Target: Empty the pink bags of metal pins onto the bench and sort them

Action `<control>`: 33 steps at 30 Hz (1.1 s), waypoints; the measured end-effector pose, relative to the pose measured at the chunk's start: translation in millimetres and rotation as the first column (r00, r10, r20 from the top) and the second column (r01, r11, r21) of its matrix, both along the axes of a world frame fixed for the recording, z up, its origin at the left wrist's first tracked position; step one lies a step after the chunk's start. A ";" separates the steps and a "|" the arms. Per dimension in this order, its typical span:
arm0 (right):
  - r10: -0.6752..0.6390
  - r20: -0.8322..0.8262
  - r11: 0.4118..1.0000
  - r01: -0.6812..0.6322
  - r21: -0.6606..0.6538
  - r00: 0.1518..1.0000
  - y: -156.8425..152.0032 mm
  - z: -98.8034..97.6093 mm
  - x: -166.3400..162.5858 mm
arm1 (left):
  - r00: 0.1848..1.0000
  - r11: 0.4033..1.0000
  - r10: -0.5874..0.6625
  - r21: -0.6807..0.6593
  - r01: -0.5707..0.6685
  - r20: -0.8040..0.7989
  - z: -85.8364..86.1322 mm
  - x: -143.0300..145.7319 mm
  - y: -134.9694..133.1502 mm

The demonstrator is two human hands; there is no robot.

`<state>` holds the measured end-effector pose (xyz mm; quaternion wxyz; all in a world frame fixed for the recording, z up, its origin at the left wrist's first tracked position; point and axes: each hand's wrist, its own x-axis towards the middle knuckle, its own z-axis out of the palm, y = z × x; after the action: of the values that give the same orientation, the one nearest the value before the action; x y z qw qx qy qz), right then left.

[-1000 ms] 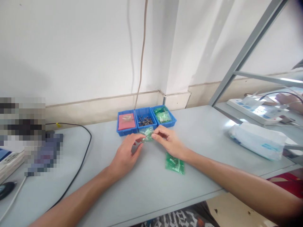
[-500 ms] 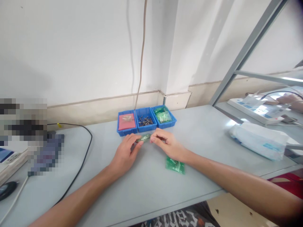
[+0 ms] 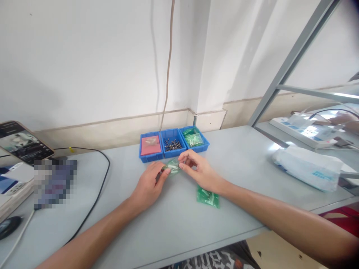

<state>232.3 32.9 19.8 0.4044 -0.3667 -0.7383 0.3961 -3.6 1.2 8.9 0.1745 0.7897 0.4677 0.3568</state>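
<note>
Between my two hands is a small green plastic bag (image 3: pixel 172 166) with white print. My left hand (image 3: pixel 150 181) pinches its left side between thumb and fingers. The thumb and fingers of my right hand (image 3: pixel 200 170) close on its right edge. A second green bag (image 3: pixel 208 197) lies flat on the table, just below my right wrist. Behind my hands three blue bins stand in a row: the left bin (image 3: pixel 151 158) with a pink pad, the middle bin (image 3: pixel 175 152) with several small metal screws (image 3: pixel 172 144), the right bin (image 3: pixel 204 146) with green bags (image 3: pixel 192 137).
A phone (image 3: pixel 25 142) stands tilted at the left, near a black cable (image 3: pixel 105 175) and a black mouse (image 3: pixel 10 227). On the right lies a white and blue soft pack (image 3: pixel 307 168) beside a grey metal frame (image 3: pixel 280 85). A wall rises behind the bins.
The green bag between my hands has turned flatter toward me, so more of its printed face shows. My hands have hardly moved. The other bag and the bins stay put.
</note>
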 end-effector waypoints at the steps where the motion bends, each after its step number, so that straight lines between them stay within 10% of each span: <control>1: 0.004 -0.008 1.000 -0.004 0.003 1.000 0.2 -0.6 -0.1 | 1.000 1.000 0.006 -0.004 -0.006 -0.001 0.1 0.1 -0.2; 33: 0.053 0.087 0.998 -0.055 0.021 0.995 -1.2 -2.9 -0.1 | 0.992 0.998 0.045 -0.059 -0.038 0.122 -9.8 -2.8 3.2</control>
<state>232.2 31.7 16.9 0.3656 -0.3584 -0.7693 0.3822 -6.4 4.4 -0.9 0.2178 0.7511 0.4822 0.3950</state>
